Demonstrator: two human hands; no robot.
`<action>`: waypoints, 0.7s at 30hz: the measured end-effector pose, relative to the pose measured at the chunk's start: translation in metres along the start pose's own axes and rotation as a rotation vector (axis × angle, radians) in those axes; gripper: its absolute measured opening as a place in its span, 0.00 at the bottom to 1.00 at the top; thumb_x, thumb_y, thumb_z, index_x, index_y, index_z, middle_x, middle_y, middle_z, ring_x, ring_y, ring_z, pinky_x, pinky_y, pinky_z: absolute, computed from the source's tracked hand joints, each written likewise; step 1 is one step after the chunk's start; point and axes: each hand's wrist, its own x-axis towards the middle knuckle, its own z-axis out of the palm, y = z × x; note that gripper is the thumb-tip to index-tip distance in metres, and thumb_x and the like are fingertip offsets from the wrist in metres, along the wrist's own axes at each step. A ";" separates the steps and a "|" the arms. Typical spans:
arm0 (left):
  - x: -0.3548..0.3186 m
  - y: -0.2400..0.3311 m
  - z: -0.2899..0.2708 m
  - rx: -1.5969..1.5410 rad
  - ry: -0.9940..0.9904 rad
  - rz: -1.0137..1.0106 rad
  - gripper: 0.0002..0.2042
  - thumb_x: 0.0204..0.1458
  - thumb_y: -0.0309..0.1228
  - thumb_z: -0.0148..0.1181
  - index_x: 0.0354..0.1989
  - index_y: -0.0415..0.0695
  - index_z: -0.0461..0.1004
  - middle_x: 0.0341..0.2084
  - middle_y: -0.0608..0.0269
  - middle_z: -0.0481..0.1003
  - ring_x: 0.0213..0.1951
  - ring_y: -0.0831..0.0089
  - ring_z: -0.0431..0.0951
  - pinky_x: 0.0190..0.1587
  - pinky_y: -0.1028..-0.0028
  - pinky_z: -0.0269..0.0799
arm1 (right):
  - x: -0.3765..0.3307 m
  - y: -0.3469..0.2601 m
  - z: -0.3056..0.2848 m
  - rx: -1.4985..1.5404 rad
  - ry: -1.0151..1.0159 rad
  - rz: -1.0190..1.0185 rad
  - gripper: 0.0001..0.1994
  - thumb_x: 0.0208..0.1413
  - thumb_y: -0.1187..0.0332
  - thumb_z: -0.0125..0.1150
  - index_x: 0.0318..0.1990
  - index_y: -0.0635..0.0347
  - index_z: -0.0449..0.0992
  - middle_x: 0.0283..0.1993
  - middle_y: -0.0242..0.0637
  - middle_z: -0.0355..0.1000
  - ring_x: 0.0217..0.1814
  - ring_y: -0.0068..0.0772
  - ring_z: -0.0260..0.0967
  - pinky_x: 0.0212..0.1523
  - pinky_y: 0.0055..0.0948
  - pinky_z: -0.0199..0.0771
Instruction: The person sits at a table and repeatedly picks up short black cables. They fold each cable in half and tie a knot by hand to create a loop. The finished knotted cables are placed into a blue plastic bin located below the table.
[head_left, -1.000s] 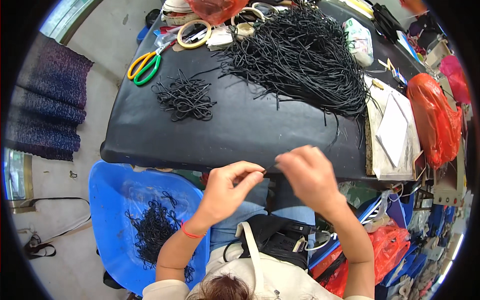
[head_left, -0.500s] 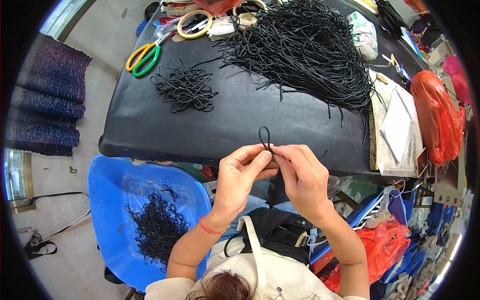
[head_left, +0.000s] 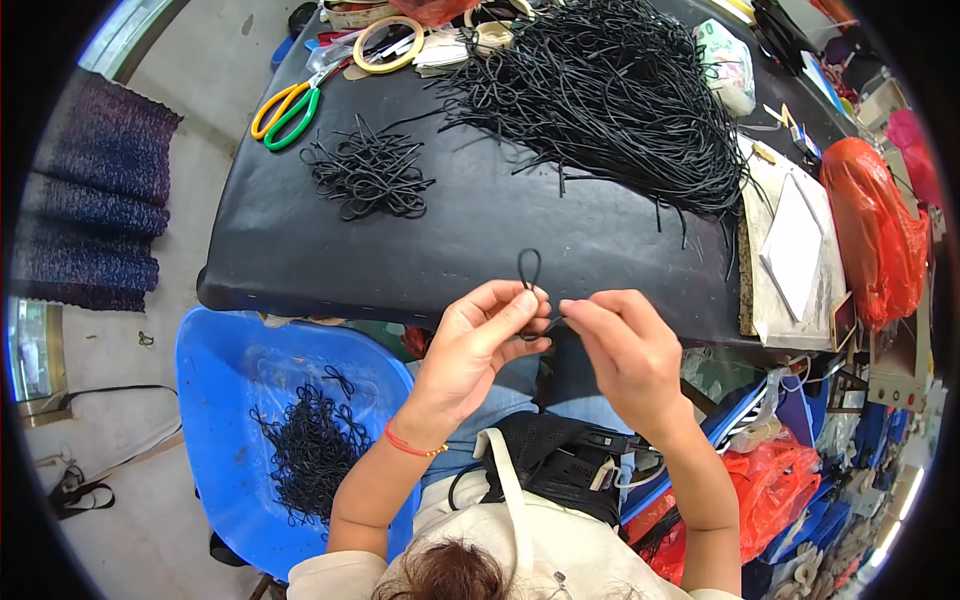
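My left hand (head_left: pixel 468 348) pinches a thin black cord (head_left: pixel 530 251) between thumb and fingers, its loop standing up above the fingertips over the table's near edge. Below the left fingers the cord curves toward my right hand (head_left: pixel 634 358), whose thumb and forefinger are pinched on what looks like its end. The hands are a small gap apart. Farther back on the black table (head_left: pixel 470 240) lie a small heap of looped cords (head_left: pixel 370 175) on the left and a large pile of loose black cords (head_left: pixel 610 110) to the right.
At the table's left stands a blue tub (head_left: pixel 225 440) with a tangle of black cords (head_left: pixel 315 450). Scissors with orange and green handles (head_left: pixel 292 125) and a tape roll (head_left: pixel 388 45) lie at the back left. A whitish board (head_left: pixel 765 290) and red bag (head_left: pixel 870 235) are right.
My right hand has moved to the right, away from the left fingertips, drawing out a bit of cord. The left hand keeps its pinch below the upright loop.
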 end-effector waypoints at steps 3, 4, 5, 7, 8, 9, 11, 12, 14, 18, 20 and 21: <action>-0.003 0.002 0.002 0.130 -0.013 -0.024 0.08 0.54 0.28 0.54 0.39 0.38 0.74 0.31 0.60 0.76 0.35 0.74 0.76 0.38 0.75 0.76 | 0.001 0.000 0.000 -0.006 -0.041 -0.035 0.14 0.37 0.80 0.58 0.36 0.64 0.74 0.29 0.37 0.67 0.29 0.34 0.68 0.28 0.29 0.70; -0.004 0.003 0.002 0.177 -0.023 -0.029 0.08 0.54 0.27 0.54 0.39 0.38 0.73 0.31 0.60 0.76 0.35 0.74 0.76 0.38 0.75 0.76 | 0.001 0.000 0.000 -0.002 -0.056 -0.035 0.14 0.36 0.80 0.58 0.36 0.64 0.74 0.29 0.37 0.67 0.29 0.34 0.67 0.28 0.29 0.70; -0.003 0.005 0.003 0.223 -0.034 -0.037 0.08 0.54 0.27 0.54 0.38 0.38 0.73 0.30 0.59 0.76 0.34 0.74 0.76 0.39 0.75 0.75 | 0.001 0.000 0.001 0.011 -0.047 -0.033 0.14 0.36 0.80 0.58 0.36 0.64 0.74 0.29 0.37 0.67 0.29 0.34 0.67 0.28 0.29 0.69; -0.003 0.003 0.003 0.322 -0.038 0.002 0.07 0.54 0.27 0.54 0.38 0.37 0.73 0.30 0.59 0.76 0.34 0.75 0.76 0.39 0.75 0.75 | 0.000 -0.001 0.002 0.037 -0.030 -0.028 0.14 0.36 0.80 0.58 0.36 0.64 0.74 0.29 0.37 0.67 0.29 0.35 0.67 0.27 0.28 0.69; -0.004 0.001 0.002 0.373 -0.032 0.057 0.07 0.54 0.26 0.53 0.37 0.36 0.73 0.31 0.59 0.75 0.34 0.75 0.76 0.39 0.75 0.75 | 0.001 -0.001 0.002 0.018 -0.024 -0.018 0.14 0.36 0.80 0.58 0.36 0.64 0.74 0.29 0.37 0.67 0.28 0.35 0.67 0.27 0.29 0.68; -0.004 0.000 0.002 0.425 -0.025 0.111 0.07 0.54 0.26 0.53 0.37 0.36 0.73 0.31 0.58 0.75 0.33 0.75 0.76 0.39 0.75 0.75 | 0.000 0.000 0.001 -0.002 -0.018 -0.007 0.14 0.36 0.80 0.58 0.36 0.64 0.74 0.28 0.37 0.67 0.28 0.35 0.66 0.27 0.29 0.68; -0.005 0.000 0.006 0.393 0.069 0.153 0.07 0.54 0.26 0.53 0.36 0.35 0.72 0.30 0.59 0.75 0.32 0.76 0.76 0.37 0.76 0.74 | -0.003 0.003 -0.010 -0.131 -0.038 0.003 0.14 0.36 0.78 0.59 0.36 0.63 0.74 0.29 0.36 0.67 0.28 0.35 0.65 0.28 0.30 0.65; -0.006 -0.001 0.006 0.378 0.125 0.170 0.07 0.54 0.26 0.52 0.35 0.34 0.72 0.30 0.59 0.75 0.32 0.76 0.75 0.36 0.77 0.73 | 0.000 0.001 -0.016 -0.161 -0.097 -0.042 0.13 0.37 0.77 0.59 0.36 0.63 0.74 0.29 0.36 0.67 0.29 0.35 0.65 0.29 0.30 0.64; -0.007 0.005 0.003 0.771 0.050 0.173 0.07 0.55 0.26 0.51 0.37 0.34 0.71 0.29 0.60 0.74 0.31 0.77 0.75 0.36 0.77 0.72 | 0.006 -0.010 -0.034 -0.228 -0.213 -0.124 0.12 0.38 0.75 0.58 0.36 0.63 0.73 0.30 0.35 0.67 0.30 0.35 0.64 0.30 0.30 0.62; -0.017 0.007 0.005 0.960 -0.232 0.235 0.09 0.55 0.25 0.51 0.43 0.36 0.69 0.29 0.61 0.74 0.33 0.78 0.74 0.38 0.78 0.73 | 0.026 0.010 -0.028 -0.038 -0.197 -0.171 0.10 0.39 0.74 0.59 0.34 0.62 0.73 0.29 0.34 0.66 0.30 0.34 0.63 0.30 0.30 0.62; -0.022 0.008 0.008 0.415 -0.157 0.078 0.10 0.54 0.24 0.51 0.44 0.36 0.69 0.29 0.61 0.74 0.32 0.78 0.74 0.38 0.78 0.72 | 0.022 0.011 -0.022 0.168 -0.165 0.107 0.07 0.44 0.77 0.59 0.33 0.63 0.73 0.27 0.36 0.66 0.28 0.34 0.65 0.28 0.29 0.65; -0.021 0.011 0.012 0.269 -0.125 0.044 0.11 0.54 0.24 0.53 0.45 0.36 0.69 0.31 0.62 0.74 0.33 0.79 0.74 0.37 0.79 0.72 | 0.013 0.007 -0.019 0.262 -0.169 0.200 0.06 0.45 0.78 0.58 0.33 0.63 0.73 0.27 0.37 0.66 0.27 0.34 0.65 0.28 0.29 0.65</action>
